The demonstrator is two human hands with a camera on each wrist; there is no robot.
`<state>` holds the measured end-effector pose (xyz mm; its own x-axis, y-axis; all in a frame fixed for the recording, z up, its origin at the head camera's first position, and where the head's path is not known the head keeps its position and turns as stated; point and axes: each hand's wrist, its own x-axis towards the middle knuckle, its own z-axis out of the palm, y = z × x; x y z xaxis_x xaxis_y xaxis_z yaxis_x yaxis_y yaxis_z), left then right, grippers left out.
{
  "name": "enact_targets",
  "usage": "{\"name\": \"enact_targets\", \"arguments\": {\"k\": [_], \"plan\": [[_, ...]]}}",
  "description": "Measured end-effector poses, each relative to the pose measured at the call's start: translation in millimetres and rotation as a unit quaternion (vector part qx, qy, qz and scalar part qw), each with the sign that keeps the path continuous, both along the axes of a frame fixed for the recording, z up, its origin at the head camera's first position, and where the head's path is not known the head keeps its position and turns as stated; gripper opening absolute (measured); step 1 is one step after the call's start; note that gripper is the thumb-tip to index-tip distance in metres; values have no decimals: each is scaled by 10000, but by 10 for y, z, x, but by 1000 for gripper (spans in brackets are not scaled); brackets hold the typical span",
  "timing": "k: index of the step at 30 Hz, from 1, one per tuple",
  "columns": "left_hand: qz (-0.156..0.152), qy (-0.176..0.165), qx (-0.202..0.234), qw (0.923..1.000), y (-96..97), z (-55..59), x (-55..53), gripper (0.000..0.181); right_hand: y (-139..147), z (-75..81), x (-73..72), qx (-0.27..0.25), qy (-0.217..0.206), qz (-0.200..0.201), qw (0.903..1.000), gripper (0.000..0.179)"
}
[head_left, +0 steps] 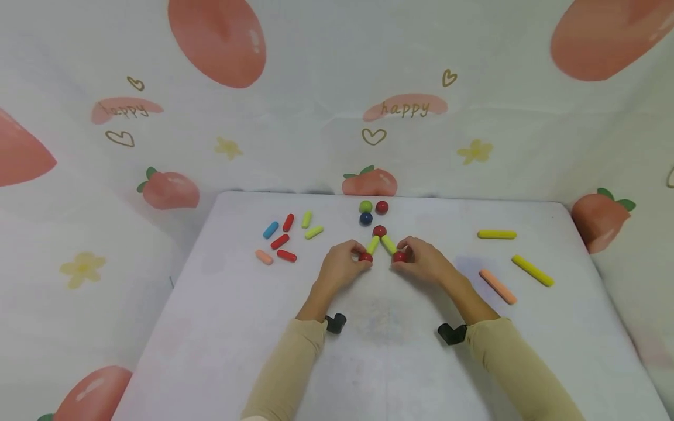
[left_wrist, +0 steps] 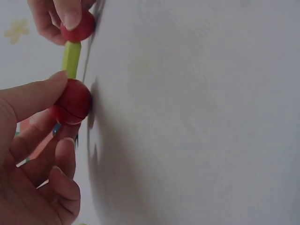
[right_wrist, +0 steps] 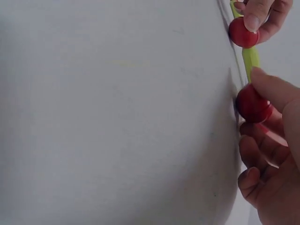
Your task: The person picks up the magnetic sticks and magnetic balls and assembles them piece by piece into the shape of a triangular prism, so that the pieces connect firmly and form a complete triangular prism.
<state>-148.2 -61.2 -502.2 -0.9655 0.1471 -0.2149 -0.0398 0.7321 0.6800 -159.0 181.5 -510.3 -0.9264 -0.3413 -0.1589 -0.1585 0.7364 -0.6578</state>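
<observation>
Three red balls and two short lime-yellow sticks form an upside-down V on the white table in the head view. The top ball [head_left: 380, 231] sits where the left stick [head_left: 372, 245] and the right stick [head_left: 389, 245] meet. My left hand [head_left: 342, 263] pinches the lower left red ball [left_wrist: 75, 101] between thumb and fingers. With thumb and fingers, my right hand [head_left: 423, 259] holds the lower right red ball [right_wrist: 253, 103]. A gap separates these two balls. In both wrist views the top ball is not clearly visible.
Behind the V lie a green ball [head_left: 365, 206], a dark blue ball [head_left: 365, 218] and another red ball [head_left: 382, 207]. Several short sticks, including a blue one [head_left: 271, 230], are scattered at left. Longer yellow sticks [head_left: 533, 271] and an orange one [head_left: 498, 286] lie at right.
</observation>
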Motion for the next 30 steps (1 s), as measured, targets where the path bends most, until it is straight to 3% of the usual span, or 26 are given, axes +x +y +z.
{"name": "enact_targets", "arguments": {"k": [2, 4, 10, 13, 17, 22, 27, 30], "plan": [[-35, -8, 116, 9999, -69, -7, -42, 34, 20, -28, 19, -148, 23, 81, 9999, 46], [138, -40, 255, 9996, -173, 3, -97, 38, 42, -59, 26, -343, -49, 78, 9994, 44], [1366, 447, 358, 9890, -580, 43, -317, 38, 122, -126, 7, -686, -448, -36, 9966, 43], [1678, 648, 87, 9837, -745, 15, -402, 38, 137, -117, 4, -699, -545, 2, 9961, 43], [1633, 608, -399, 9839, -843, -11, -464, 36, 124, -78, 25, -652, -474, -2, 9967, 42], [1389, 641, -798, 9850, -851, 12, -504, 31, 92, -32, 71, -609, -49, 6, 9981, 42], [1230, 708, -950, 9853, -859, 17, -496, 28, 102, -12, 106, -632, 331, 129, 9974, 36], [1168, 700, -825, 9872, -826, 35, -459, 28, 115, -4, 113, -680, 400, 224, 9966, 33]]}}
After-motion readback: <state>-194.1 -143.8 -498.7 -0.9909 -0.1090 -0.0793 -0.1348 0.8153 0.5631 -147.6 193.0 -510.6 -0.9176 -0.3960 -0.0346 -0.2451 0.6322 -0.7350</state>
